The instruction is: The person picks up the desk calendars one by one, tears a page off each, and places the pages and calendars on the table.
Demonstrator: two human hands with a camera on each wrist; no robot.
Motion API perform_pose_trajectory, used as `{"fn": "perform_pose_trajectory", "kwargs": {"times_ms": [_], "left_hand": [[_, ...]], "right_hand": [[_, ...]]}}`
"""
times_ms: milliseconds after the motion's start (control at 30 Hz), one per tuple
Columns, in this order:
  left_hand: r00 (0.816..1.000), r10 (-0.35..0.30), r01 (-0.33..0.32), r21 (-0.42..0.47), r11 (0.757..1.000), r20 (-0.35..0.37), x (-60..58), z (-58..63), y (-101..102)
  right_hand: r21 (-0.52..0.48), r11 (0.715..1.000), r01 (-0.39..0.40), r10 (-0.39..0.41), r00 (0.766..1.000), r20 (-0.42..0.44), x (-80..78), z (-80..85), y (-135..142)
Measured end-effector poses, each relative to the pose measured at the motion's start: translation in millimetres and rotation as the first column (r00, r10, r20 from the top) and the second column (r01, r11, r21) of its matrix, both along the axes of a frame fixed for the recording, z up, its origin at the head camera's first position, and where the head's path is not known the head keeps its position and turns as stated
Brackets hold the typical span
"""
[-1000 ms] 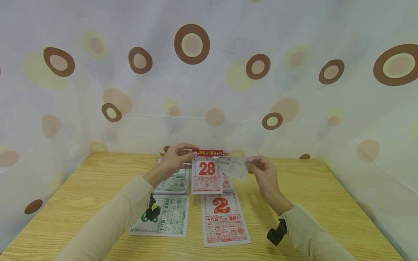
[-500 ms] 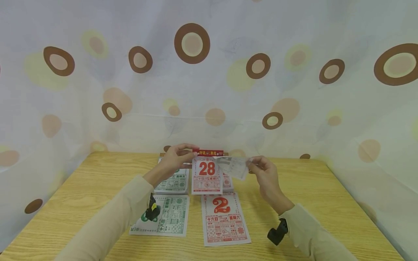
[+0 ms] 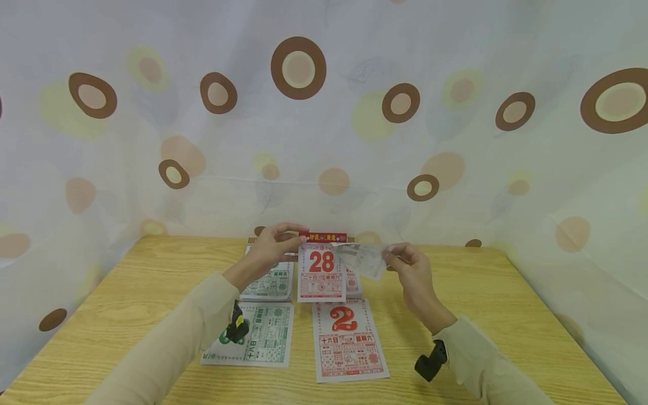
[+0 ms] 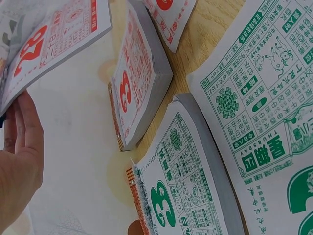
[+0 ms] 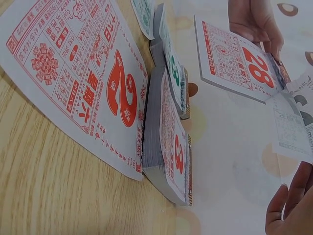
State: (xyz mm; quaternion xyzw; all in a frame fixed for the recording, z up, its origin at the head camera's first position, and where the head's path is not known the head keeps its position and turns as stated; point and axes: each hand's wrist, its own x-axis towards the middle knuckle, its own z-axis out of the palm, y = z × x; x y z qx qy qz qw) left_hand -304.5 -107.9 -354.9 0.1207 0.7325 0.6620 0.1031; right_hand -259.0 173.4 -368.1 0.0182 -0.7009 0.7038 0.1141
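Note:
My left hand (image 3: pixel 273 247) grips the top left of a small tear-off calendar (image 3: pixel 321 273) with a red header strip and a red 28 on its front page. The calendar is held up over the table. My right hand (image 3: pixel 410 270) pinches the far corner of a thin calendar page (image 3: pixel 367 260) swung out to the right, its blank-looking back showing. That page's other end meets the calendar just under the red strip. In the right wrist view the page (image 5: pixel 291 129) hangs between the calendar and the right fingers (image 5: pixel 298 191).
Behind stand two thick calendar pads, one green-printed (image 4: pixel 171 191), one red-printed (image 5: pixel 171 142). In front lie two loose sheets, a green one (image 3: pixel 268 334) and one with a red 2 (image 3: pixel 349 351). The wooden table (image 3: pixel 455 304) ends at a patterned curtain (image 3: pixel 334 140).

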Motion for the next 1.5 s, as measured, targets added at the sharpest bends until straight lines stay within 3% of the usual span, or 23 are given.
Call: {"fn": "perform_pose_trajectory", "kwargs": {"times_ms": [467,1033,1300,1500], "left_hand": [[1.000,0.009,-0.009,0.022,1.000,0.001,0.2,0.2,-0.4],[1.000,0.022,-0.022,0.000,1.000,-0.002,2.1,-0.1,1.7],[1.000,0.019,-0.019,-0.011,1.000,-0.023,0.7,-2.1,2.4],[0.999,0.029,-0.029,-0.004,1.000,-0.019,1.2,-0.3,3.5]], "right_hand": [[-0.013,1.000,-0.021,0.021,1.000,-0.010,1.4,-1.5,-1.2],[0.065,0.994,-0.086,0.090,0.994,-0.068,2.5,-0.8,-7.2],[0.054,0.995,-0.078,0.084,0.988,-0.127,-0.6,-1.0,-11.2],[0.053,0.997,-0.057,0.063,0.992,-0.111,0.0,-2.1,-11.6]]}}
